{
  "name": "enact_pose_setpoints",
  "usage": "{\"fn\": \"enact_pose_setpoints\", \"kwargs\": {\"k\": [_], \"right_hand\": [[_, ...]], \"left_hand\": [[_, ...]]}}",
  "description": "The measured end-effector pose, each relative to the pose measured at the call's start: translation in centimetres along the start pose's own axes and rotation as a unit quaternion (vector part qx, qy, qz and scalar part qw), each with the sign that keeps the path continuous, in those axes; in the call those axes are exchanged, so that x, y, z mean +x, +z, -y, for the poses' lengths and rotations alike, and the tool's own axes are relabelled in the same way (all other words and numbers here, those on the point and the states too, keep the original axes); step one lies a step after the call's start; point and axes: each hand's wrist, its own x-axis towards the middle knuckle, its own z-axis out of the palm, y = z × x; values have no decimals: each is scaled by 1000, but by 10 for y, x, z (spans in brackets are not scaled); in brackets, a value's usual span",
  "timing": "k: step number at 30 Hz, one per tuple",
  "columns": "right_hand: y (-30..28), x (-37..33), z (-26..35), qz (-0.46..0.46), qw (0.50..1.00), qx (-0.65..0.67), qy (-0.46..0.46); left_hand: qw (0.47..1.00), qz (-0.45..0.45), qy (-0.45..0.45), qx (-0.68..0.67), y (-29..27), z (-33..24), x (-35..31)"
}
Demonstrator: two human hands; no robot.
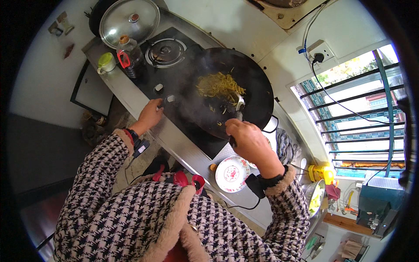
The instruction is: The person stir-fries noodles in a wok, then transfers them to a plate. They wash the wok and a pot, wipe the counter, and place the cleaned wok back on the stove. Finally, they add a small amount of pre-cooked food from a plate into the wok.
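Observation:
A large black wok (257,87) sits on the stove, with shredded yellow-green food (220,86) in it and steam rising at its left side. My right hand (248,139) is closed round the handle of a spatula (240,103). The spatula's metal blade rests at the right edge of the food. My left hand (151,115) is at the stove's front edge, fingers bent together beside a pale stove knob (170,99). A small dark part shows at its fingertips; what they grip is hidden.
Left of the wok are a second burner (166,53), a bottle with a red handle (125,59), a green-lidded jar (106,63) and a glass lid (129,26). A patterned bowl (232,174) stands near my right forearm, and a basin of greens (316,198) farther right.

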Motion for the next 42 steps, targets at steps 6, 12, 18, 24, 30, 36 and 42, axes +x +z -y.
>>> {"fn": "enact_pose_setpoints", "kwargs": {"k": [6, 12, 18, 24, 30, 36, 42], "right_hand": [[20, 14, 17, 31, 985, -167, -20], [34, 15, 57, 73, 990, -116, -34], [10, 15, 54, -145, 977, 135, 72], [34, -2, 89, -435, 874, 178, 123], [75, -39, 106, -398, 787, 312, 353], [84, -43, 93, -320, 526, 720, 321], [79, -29, 94, -487, 629, 475, 376]], "left_hand": [[978, -41, 10, -205, -35, -34, -12], [944, 53, 40, -325, -57, -89, -24], [898, 274, -27, -343, -36, -140, -27], [627, 505, -113, -583, 11, -207, -13], [691, 473, -58, -544, 50, -214, -19], [805, 409, 71, -423, 74, -222, -39], [633, 458, -93, -617, 67, -210, -15]]}}
